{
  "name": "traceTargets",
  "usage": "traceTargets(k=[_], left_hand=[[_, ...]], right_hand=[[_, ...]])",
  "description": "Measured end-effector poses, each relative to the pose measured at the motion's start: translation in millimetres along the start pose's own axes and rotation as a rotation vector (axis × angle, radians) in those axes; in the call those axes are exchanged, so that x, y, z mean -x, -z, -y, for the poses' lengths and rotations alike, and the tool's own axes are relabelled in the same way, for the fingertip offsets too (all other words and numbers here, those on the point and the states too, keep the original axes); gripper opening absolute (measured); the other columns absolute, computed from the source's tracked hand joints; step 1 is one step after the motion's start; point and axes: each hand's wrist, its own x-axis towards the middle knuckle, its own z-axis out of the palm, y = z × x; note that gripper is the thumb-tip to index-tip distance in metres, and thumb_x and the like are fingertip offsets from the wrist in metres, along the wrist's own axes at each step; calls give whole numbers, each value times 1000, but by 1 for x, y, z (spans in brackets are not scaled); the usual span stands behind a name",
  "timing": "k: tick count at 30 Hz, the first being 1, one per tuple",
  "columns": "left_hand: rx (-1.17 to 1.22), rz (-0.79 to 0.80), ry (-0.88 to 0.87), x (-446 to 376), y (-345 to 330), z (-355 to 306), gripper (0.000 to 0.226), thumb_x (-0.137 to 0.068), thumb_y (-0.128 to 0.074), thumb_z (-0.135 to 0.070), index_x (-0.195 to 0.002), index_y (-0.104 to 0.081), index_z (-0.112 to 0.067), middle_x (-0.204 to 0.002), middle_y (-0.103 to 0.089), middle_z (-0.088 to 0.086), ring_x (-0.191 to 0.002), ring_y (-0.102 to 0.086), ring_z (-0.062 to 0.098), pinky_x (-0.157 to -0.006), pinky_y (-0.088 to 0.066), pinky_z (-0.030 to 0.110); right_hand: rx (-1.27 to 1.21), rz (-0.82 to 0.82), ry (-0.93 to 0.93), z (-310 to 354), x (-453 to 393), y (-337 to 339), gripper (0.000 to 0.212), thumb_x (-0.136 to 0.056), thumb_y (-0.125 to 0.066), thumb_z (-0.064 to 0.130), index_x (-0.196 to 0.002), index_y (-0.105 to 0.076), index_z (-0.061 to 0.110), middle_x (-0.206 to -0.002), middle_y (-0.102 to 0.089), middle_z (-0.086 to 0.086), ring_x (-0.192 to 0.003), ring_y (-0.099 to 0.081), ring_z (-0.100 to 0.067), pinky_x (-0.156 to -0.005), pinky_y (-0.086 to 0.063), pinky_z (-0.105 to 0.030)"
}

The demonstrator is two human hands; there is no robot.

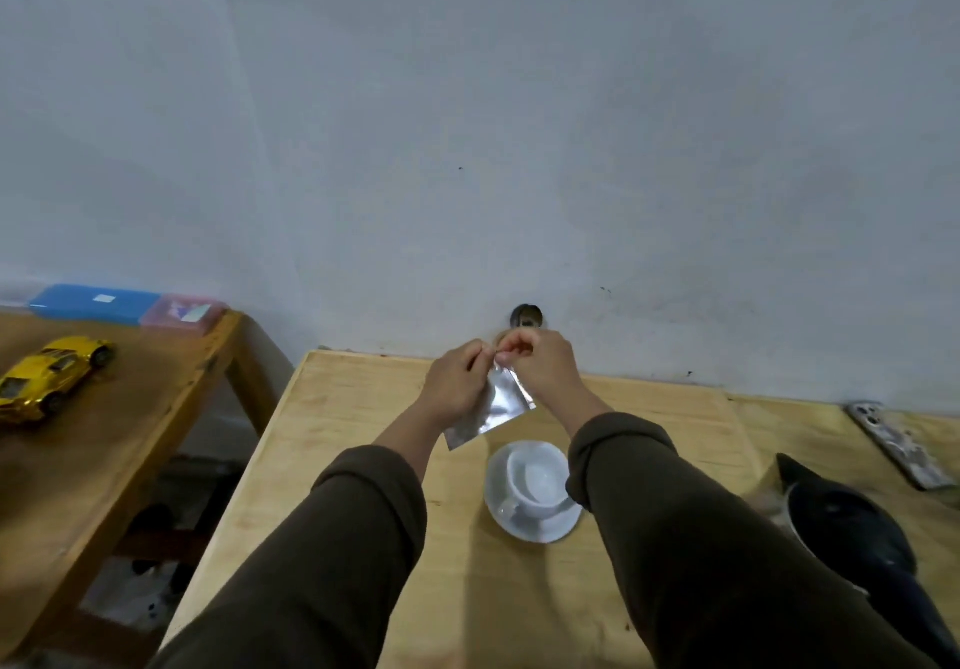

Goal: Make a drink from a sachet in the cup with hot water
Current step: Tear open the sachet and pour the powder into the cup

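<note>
A silver foil sachet [496, 406] hangs in the air above the light wooden table [363, 408]. My left hand [457, 382] and my right hand [540, 362] both pinch its top edge, fingertips close together. Below and slightly right of the sachet stands a white cup [537, 481] on a white saucer [524, 525]; the cup looks empty. A dark kettle [857, 538] with its spout pointing up-left sits at the right, partly behind my right sleeve.
A spoon bowl [527, 316] shows just behind my hands near the wall. A phone [901, 445] lies at the table's far right. On a separate darker table to the left are a yellow toy car [52, 375], a blue box [91, 303] and a pink box [182, 312].
</note>
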Motion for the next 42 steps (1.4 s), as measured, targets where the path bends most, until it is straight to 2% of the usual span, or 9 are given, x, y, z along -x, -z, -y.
traceTargets(k=[4, 10, 13, 18, 24, 29, 34, 38, 42], left_hand=[[110, -26, 55, 0, -15, -13, 29, -97, -38, -19, -79, -58, -9, -62, -52, 1, -67, -50, 22, -67, -39, 34], [205, -94, 138, -6, -28, -19, 27, -96, -37, -15, -79, -57, -13, -78, -57, 4, -75, -49, 18, -64, -37, 28], [258, -161, 215, -11, -32, -15, 25, -95, -37, -13, -81, -58, -12, -85, -58, 6, -81, -49, 20, -66, -36, 28], [340, -240, 300, -13, -39, -6, 27, -97, -36, -18, -93, -62, -12, -94, -59, 7, -88, -50, 21, -79, -39, 29], [356, -217, 344, -9, -58, 1, 31, -98, -37, -21, -100, -65, -8, -95, -59, 6, -91, -53, 22, -80, -41, 32], [308, -224, 355, -4, -62, 7, 35, -99, -35, -22, -108, -65, -7, -101, -61, 8, -94, -53, 22, -87, -43, 34], [315, -121, 361, 0, -67, 10, 34, -98, -41, -23, -109, -66, -5, -114, -65, 14, -99, -56, 26, -95, -45, 39], [262, -56, 383, 10, -69, 18, 34, -97, -43, -27, -103, -69, -6, -110, -67, 20, -97, -60, 32, -91, -47, 39], [182, 41, 384, 22, -76, 26, 33, -97, -42, -24, -102, -69, -5, -98, -66, 18, -85, -54, 24, -78, -42, 31]], right_hand=[[136, -26, 114, -6, 2, 14, 6, -82, -66, 5, -85, -70, 4, -92, -65, -9, -79, -51, -12, -65, -34, -13], [96, 92, 154, -15, 8, 34, 7, -81, -66, 4, -86, -70, 1, -95, -48, -2, -78, -49, -10, -64, -35, 6], [64, 188, 140, -19, 15, 43, 8, -80, -67, 4, -86, -70, 0, -100, -45, -1, -90, -47, -12, -67, -36, 2], [53, 330, 126, -34, 29, 63, 6, -82, -68, 10, -81, -65, 15, -108, -47, 1, -104, -45, -10, -95, -31, -21], [19, 284, 129, -52, 39, 70, 11, -84, -65, 8, -77, -61, 15, -115, -53, 9, -117, -47, -9, -99, -29, -22], [-63, 275, 124, -47, 45, 77, 14, -85, -61, 6, -75, -60, 15, -122, -63, 2, -109, -57, -15, -96, -40, -28], [-64, 303, 85, -43, 52, 70, 16, -88, -52, 1, -81, -53, 15, -95, -69, -11, -79, -65, -17, -82, -52, -31], [199, 362, 161, -55, 66, 56, 29, -80, -58, 2, -104, -55, 18, -77, -52, -1, -63, -45, -7, -60, -36, -16], [392, 388, 207, -76, 85, 40, 45, -77, -67, 15, -119, -51, 22, -88, -53, 4, -72, -45, -8, -60, -35, -16]])
